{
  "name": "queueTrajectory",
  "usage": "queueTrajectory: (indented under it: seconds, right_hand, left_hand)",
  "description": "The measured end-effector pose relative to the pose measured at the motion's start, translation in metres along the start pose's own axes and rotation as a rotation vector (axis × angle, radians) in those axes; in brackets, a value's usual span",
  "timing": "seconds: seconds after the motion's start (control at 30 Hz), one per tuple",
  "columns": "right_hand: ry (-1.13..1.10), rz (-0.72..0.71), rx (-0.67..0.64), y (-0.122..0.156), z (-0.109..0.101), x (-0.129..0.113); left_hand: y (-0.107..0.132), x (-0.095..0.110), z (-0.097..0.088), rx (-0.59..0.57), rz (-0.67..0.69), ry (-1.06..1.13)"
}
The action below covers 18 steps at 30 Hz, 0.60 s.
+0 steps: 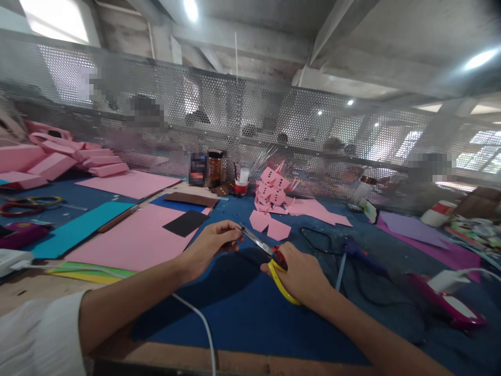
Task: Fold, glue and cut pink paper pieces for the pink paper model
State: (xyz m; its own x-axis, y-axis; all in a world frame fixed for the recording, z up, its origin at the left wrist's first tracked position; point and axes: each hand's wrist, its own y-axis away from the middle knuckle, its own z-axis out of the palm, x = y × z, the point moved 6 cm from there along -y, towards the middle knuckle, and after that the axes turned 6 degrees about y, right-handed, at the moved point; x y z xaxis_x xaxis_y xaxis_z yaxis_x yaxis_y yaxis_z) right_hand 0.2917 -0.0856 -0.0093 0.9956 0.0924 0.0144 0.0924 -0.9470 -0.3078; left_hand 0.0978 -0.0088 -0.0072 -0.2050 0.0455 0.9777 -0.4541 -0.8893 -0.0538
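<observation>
My right hand (299, 274) is wrapped round the handles of a pair of scissors (256, 241) with yellow and red grips. Their blades point up and left toward my left hand (213, 245). The fingers of that hand are pinched together at the scissor tips; whatever lies between them is too small or hidden to name. Just beyond the blades lie cut pink foam-like pieces (270, 225). Behind those stands a pile of folded pink pieces with black dots (271, 188). A black sheet (185, 223) rests on a large pink sheet (133, 237) to the left.
At right are a blue glue gun (362, 256) with its cord, a magenta device (446, 303) and purple sheets (415, 230). A white cable (201, 318) crosses the front edge. A jar (215, 168) and a red-white cup (241, 185) stand near the perforated metal screen (305, 120).
</observation>
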Motion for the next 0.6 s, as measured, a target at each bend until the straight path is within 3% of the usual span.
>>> queueTrajectory:
  seconds: [0.3,0.6]
  right_hand:
    - [-0.012,0.006,-0.052,0.0013,0.0018,-0.0023]
    - [0.026,-0.025,0.007,0.0024,0.0007,-0.0024]
  left_hand:
    - [-0.0003,-0.001,0.0013,-0.007,-0.003,-0.005]
    - [0.0004,-0.0016,0.002,-0.016,-0.014,0.001]
